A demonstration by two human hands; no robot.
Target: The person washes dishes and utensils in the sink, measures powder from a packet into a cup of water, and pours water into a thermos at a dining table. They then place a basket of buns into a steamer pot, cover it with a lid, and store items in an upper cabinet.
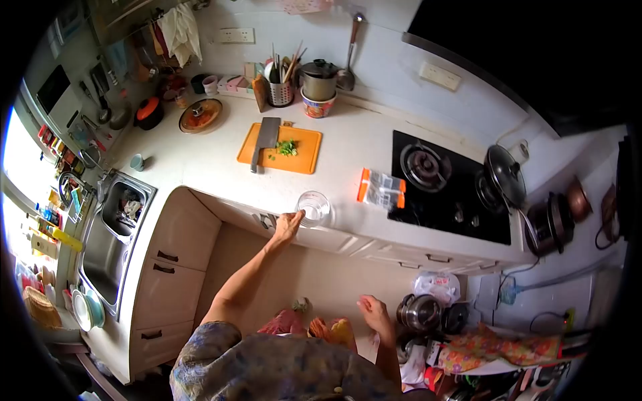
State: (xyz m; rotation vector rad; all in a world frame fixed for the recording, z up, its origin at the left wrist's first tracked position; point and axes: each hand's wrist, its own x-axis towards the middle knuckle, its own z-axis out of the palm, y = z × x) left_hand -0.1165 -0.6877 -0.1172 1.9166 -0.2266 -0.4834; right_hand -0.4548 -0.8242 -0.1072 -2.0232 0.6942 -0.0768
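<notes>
My left hand [289,226] reaches forward to the counter's front edge, its fingers closed on the rim of a clear glass bowl [314,206]. Whether the bowl rests on the counter or is held just above it, I cannot tell. Low on the right, away from the counter, is my right hand [374,313], fingers curled in with nothing visible in them. Behind the bowl lies an orange cutting board [311,142] with a cleaver [268,136] and chopped greens [287,148]. To the bowl's right is a plastic packet [382,190] with orange ends, beside the stove.
The black gas stove [435,208] is on the right, with a lidded wok [503,175] at its far end. A sink [107,260] is on the left. Along the wall stand a utensil holder [280,94] and a lidded pot [319,83]. Stacked pots [419,313] sit lower right.
</notes>
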